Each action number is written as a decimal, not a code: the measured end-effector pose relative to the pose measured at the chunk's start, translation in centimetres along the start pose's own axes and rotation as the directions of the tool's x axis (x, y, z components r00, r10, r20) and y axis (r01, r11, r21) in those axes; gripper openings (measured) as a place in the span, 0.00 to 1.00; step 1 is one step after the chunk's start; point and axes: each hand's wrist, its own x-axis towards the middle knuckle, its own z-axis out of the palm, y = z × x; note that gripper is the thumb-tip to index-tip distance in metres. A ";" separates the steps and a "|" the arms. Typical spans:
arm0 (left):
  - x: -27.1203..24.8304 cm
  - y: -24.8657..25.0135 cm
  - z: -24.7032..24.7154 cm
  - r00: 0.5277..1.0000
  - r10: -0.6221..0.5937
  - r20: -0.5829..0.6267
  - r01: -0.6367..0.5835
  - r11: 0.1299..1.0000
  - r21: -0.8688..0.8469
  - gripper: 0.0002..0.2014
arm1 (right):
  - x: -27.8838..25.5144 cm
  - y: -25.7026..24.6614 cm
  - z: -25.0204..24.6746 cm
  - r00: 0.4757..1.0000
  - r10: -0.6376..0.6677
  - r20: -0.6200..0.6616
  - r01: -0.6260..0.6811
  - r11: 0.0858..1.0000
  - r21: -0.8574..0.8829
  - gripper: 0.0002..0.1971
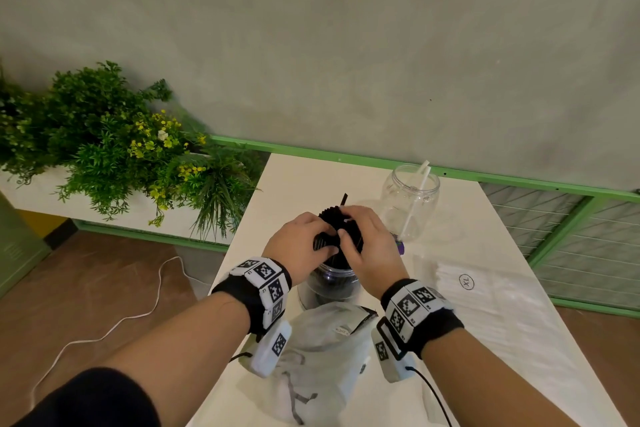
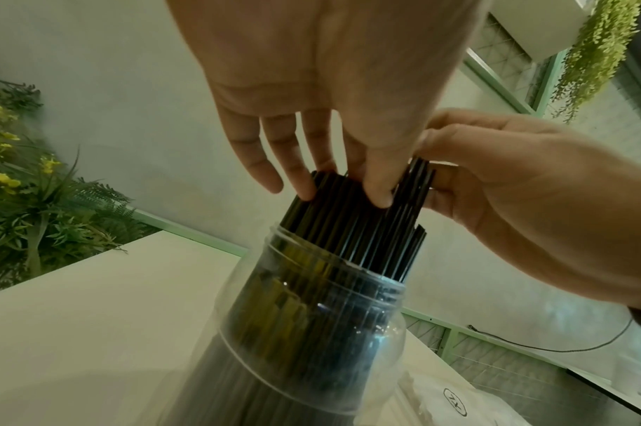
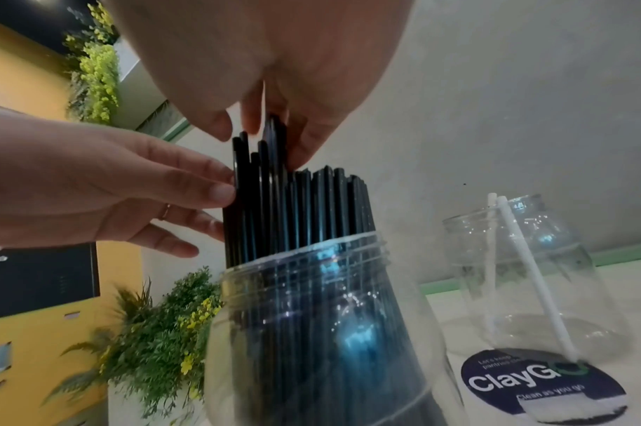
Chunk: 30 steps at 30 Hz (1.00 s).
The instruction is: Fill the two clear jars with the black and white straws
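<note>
A thick bundle of black straws (image 1: 327, 215) stands in a clear jar (image 1: 332, 284) at the middle of the white table (image 1: 311, 177). Their tops rise above the jar's mouth (image 2: 355, 230). My left hand (image 1: 301, 243) lies against the bundle's left side with straight fingers (image 3: 217, 190) touching the straws. My right hand (image 1: 367, 243) pinches a few taller black straws (image 3: 271, 150) at the top of the bundle. A second clear jar (image 1: 410, 201) stands behind to the right, holding only two white straws (image 3: 519, 253).
A clear bag of white straws (image 1: 485, 291) marked XL lies at the right. A crumpled plastic bag (image 1: 325, 350) lies just in front of the near jar. A round dark sticker (image 3: 541, 383) sits on the table by the far jar. Plants (image 1: 114, 142) stand at the left.
</note>
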 end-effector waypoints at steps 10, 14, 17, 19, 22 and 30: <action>0.2 -0.4 0.4 0.997 0.006 -0.075 -0.012 0.996 -0.087 0.09 | 1.3 0.6 1.0 0.992 -0.086 0.092 0.109 0.953 -0.282 0.35; -0.2 -1.0 0.6 0.986 0.026 -0.163 -0.044 0.993 -0.106 0.09 | 1.8 1.3 1.0 0.978 -0.123 0.170 0.164 0.953 -0.253 0.20; -0.5 -1.6 0.7 0.982 0.051 -0.181 -0.069 0.993 -0.092 0.09 | 0.6 2.0 0.8 0.983 -0.144 0.111 0.165 0.965 -0.206 0.13; -0.6 -1.8 0.7 0.983 0.081 -0.163 -0.093 0.993 -0.072 0.10 | 0.0 2.3 0.7 0.978 -0.176 0.112 0.195 0.962 -0.193 0.15; -0.9 -2.2 0.8 0.985 0.080 -0.154 -0.089 0.995 -0.053 0.12 | 0.3 2.8 0.9 0.958 -0.248 0.146 0.278 0.930 -0.242 0.17; -3.9 -3.5 0.1 0.987 0.037 -0.157 -0.052 0.995 -0.087 0.18 | 0.8 2.6 0.7 0.891 -0.092 0.444 0.306 0.845 -0.438 0.29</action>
